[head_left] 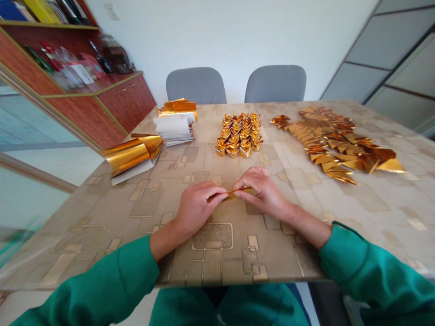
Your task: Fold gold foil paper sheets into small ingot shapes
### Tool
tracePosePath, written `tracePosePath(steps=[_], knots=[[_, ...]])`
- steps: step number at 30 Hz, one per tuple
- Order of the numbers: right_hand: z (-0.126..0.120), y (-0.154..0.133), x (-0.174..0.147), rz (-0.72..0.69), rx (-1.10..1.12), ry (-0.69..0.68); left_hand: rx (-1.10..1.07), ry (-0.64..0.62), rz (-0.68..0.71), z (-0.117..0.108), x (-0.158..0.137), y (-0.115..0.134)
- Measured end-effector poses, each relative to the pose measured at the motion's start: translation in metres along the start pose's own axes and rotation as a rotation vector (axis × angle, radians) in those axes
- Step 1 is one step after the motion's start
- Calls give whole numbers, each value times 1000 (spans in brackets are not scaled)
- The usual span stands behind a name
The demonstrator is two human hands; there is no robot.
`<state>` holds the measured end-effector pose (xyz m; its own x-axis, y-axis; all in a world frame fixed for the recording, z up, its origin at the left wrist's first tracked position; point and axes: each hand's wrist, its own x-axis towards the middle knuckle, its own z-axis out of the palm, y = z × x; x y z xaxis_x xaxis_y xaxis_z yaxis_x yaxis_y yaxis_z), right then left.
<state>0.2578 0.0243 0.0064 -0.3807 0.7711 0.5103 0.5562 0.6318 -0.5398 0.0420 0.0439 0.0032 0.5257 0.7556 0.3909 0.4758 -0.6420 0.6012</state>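
From the head view, my left hand (204, 206) and right hand (263, 192) each pinch narrow on one gold strip (231, 195), just above the table (212, 258) in front of me; tips nearly meeting, I judge, for control over the middle. The cups (239, 136) sit packed in rows beyond, probably to stay tidy; the flat pieces (326, 140) overlap at right, likely for easy picking. Sheets (131, 156) lie at left. I count two hands, one strip, two chairs (196, 86); cups, pieces and sheets overlap too much to count.
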Motion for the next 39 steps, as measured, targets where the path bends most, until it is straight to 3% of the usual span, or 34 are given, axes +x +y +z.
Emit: tracePosePath(steps=[6,10,15,20,27,30,36,39], knots=[[-10,18,5,300,386,172,-329,44,-334,-1,4,4],[-16,17,6,421,536,317,-574,152,-468,0,7,4],[-7,-3,5,471,642,-16,-782,223,-539,7,5,6],[6,-2,3,419,665,90,-792,127,-547,10,2,12],[3,1,3,347,584,193,-758,87,-544,9,5,13],[2,-4,3,344,630,135,-784,139,-532,11,6,12],[13,-9,-2,439,686,-108,-1022,266,-578,18,5,15],[16,-11,-4,411,610,-82,-1051,306,-595,19,6,17]])
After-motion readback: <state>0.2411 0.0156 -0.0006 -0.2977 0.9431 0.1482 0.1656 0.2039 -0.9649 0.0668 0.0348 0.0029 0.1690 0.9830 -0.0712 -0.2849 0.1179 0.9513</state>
